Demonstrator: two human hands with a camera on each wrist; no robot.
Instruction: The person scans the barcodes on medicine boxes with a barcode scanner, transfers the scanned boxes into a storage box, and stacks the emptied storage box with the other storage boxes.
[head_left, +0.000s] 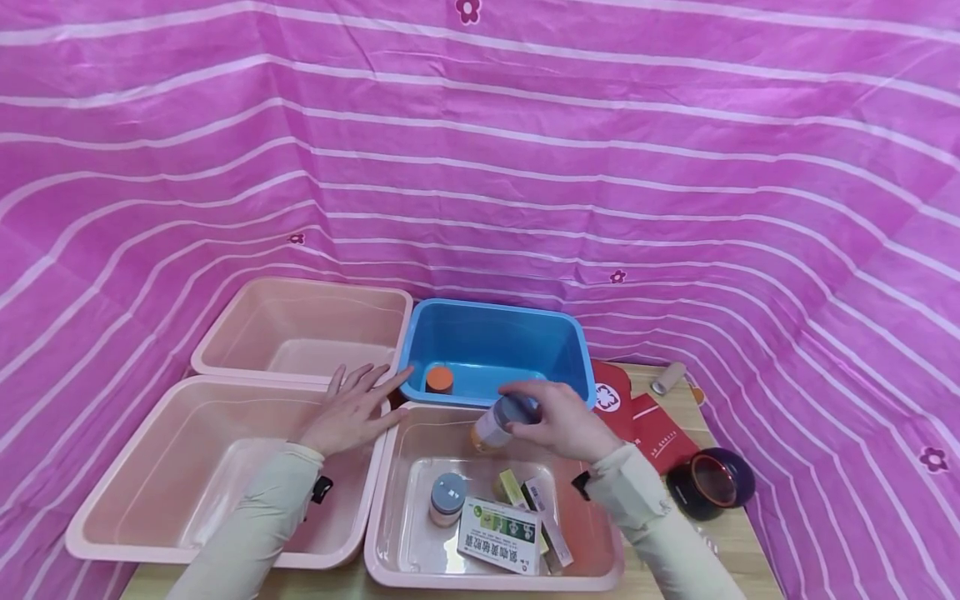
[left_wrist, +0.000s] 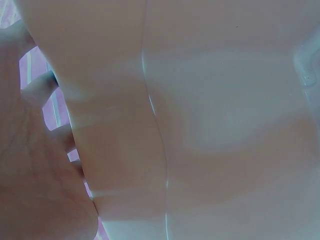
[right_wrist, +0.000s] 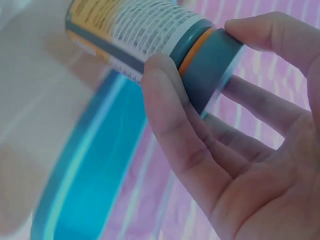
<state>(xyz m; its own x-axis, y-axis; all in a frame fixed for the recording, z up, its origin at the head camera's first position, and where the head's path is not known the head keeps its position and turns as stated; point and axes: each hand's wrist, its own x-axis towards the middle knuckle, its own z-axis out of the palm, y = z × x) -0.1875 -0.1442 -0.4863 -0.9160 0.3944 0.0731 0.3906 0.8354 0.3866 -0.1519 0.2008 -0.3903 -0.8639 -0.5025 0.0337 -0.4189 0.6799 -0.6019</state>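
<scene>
My right hand (head_left: 551, 417) grips a pill bottle (head_left: 495, 423) by its grey cap, holding it tilted above the far edge of the near-right pink tub (head_left: 382, 533). In the right wrist view the bottle (right_wrist: 145, 30) shows a printed label and an orange ring under the cap, with my fingers (right_wrist: 175, 120) curled round it. My left hand (head_left: 352, 408) lies flat with spread fingers on the rims where the tubs meet. The left wrist view shows only my palm (left_wrist: 30, 165) against the pink tub wall (left_wrist: 210, 125). A small orange-capped jar (head_left: 439, 380) stands in the blue tub (head_left: 570, 350).
The near-right pink tub holds a grey-capped jar (head_left: 447, 498) and several medicine boxes (head_left: 501, 535). Two more pink tubs (head_left: 300, 325) (head_left: 150, 467) stand at left. Red packets (head_left: 637, 417), a dark bowl (head_left: 712, 482) and a small roll (head_left: 667, 377) lie on the wooden table at right.
</scene>
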